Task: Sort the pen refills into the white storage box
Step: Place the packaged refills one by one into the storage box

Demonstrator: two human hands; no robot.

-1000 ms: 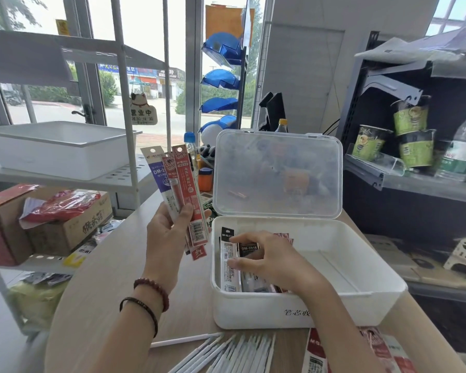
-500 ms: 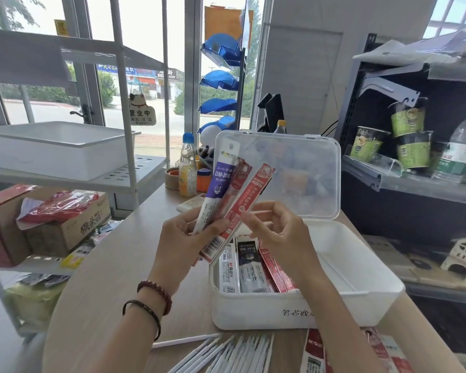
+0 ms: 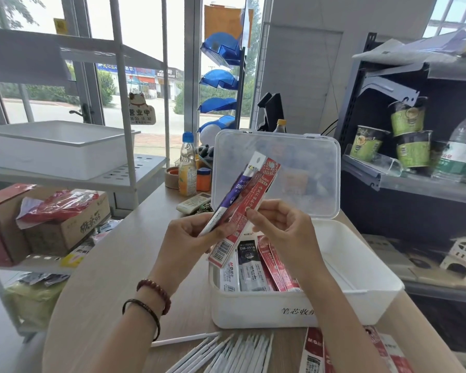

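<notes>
Currently, the wooden table (image 3: 97,292) carries the white storage box (image 3: 361,289), which stands at centre right with its clear lid (image 3: 301,157) hinged upright on the far side. The box's left section holds packaged refills (image 3: 256,267) standing on end, white, black and red; its right section shows bare floor. Above the box's near-left corner, my left hand (image 3: 189,238) is closed around the lower part of a fan of refill packs (image 3: 242,200), thumb on the front, the packs tilted up and to the right: a purple pack behind, a red pack in front. My right hand (image 3: 283,230) is partly curled, its thumb and forefinger tips pinching the right edge of the red pack. Loose white refills (image 3: 226,354) lie on the near table edge, with more red packets (image 3: 318,351) to their right.
</notes>
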